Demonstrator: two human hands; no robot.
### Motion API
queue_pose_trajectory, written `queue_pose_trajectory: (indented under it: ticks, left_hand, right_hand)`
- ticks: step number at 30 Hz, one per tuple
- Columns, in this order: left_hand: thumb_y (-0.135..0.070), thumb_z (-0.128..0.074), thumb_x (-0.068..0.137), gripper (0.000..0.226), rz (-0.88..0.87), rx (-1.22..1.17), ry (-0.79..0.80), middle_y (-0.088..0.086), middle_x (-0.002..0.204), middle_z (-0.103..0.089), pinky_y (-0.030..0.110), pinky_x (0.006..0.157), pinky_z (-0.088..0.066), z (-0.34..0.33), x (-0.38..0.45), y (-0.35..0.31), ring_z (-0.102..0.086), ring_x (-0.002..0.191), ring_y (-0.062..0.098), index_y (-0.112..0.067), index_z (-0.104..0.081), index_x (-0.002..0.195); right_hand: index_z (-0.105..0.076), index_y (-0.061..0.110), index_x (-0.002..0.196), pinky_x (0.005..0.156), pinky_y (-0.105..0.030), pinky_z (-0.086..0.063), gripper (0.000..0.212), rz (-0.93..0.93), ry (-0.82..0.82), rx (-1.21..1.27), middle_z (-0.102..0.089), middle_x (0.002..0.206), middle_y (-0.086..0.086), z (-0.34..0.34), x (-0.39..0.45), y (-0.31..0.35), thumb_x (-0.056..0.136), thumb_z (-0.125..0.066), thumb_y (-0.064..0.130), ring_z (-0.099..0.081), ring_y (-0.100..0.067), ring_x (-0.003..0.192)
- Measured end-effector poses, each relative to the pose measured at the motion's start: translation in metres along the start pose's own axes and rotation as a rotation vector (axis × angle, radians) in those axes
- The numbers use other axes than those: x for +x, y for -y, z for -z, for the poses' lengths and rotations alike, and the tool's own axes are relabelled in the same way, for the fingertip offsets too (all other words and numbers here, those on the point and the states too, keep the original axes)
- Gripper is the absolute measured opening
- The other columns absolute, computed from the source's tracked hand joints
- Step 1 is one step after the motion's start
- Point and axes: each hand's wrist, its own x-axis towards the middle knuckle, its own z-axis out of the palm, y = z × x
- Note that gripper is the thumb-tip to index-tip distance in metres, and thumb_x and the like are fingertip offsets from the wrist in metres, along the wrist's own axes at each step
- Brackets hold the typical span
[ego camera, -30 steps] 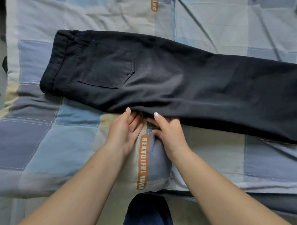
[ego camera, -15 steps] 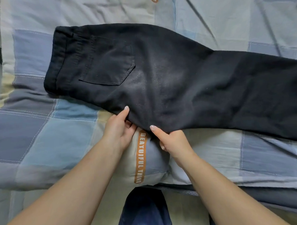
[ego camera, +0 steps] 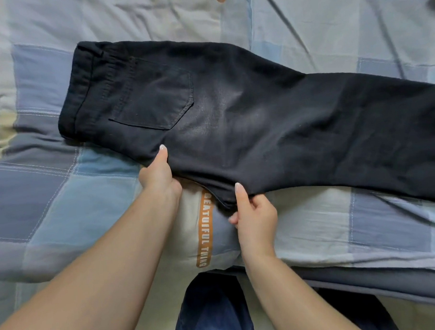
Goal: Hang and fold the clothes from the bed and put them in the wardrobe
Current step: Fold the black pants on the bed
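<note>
Black trousers [ego camera: 234, 114] lie across the bed, folded lengthwise, waistband to the left, back pocket facing up, legs running off the right edge of view. My left hand [ego camera: 159, 175] pinches the near edge of the seat, thumb on top and fingers hidden under the cloth. My right hand [ego camera: 253, 215] pinches the pointed crotch corner at the near edge, thumb on top, fingers curled beneath.
The bed carries a blue, grey and cream checked quilt [ego camera: 63, 196] with an orange lettered strip [ego camera: 204, 230]. Its near edge sits just below my forearms. My blue-jeaned legs [ego camera: 213, 312] stand against it. A dark sheet edge [ego camera: 366, 283] shows at lower right.
Both hands went from touching the trousers' near edge to pinching it. The near edge and crotch corner have been drawn toward me, widening the seat area. My hands have moved apart.
</note>
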Motion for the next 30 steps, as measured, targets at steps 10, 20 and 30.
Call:
queue_pose_trajectory:
  ticks: [10, 20, 30]
  left_hand:
    - [-0.01, -0.069, 0.086, 0.038, 0.046, -0.096, 0.162, 0.009, 0.115, -0.069, 0.045, 0.087, -0.055, 0.016, 0.052, -0.05, -0.069, 0.099, 0.024, -0.008, -0.059, 0.123]
    - [-0.024, -0.08, 0.075, 0.045, 0.087, -0.137, 0.154, 0.008, 0.108, -0.072, 0.047, 0.091, -0.053, 0.024, 0.113, -0.102, -0.07, 0.095, 0.025, -0.011, -0.066, 0.116]
    - [-0.015, -0.074, 0.074, 0.031, -0.433, -0.145, 0.416, 0.001, 0.103, -0.074, 0.032, 0.08, -0.056, -0.002, 0.022, -0.153, -0.069, 0.099, 0.019, -0.017, -0.068, 0.104]
  right_hand:
    - [-0.063, 0.03, 0.076, 0.071, -0.008, -0.042, 0.018, 0.475, 0.155, -0.127, -0.065, 0.082, 0.014, -0.008, 0.023, 0.042, 0.09, -0.052, 0.034, -0.059, 0.001, 0.079]
    - [-0.013, 0.035, 0.151, 0.115, -0.058, -0.013, 0.076, 0.357, 0.34, -0.754, 0.006, 0.161, 0.003, -0.131, 0.113, 0.11, 0.088, -0.046, 0.062, 0.003, -0.021, 0.147]
    - [-0.039, 0.031, 0.143, 0.107, -0.022, -0.024, 0.062, 0.329, 0.424, -0.409, -0.032, 0.153, 0.008, -0.12, 0.105, 0.162, 0.088, -0.053, 0.056, -0.03, -0.004, 0.137]
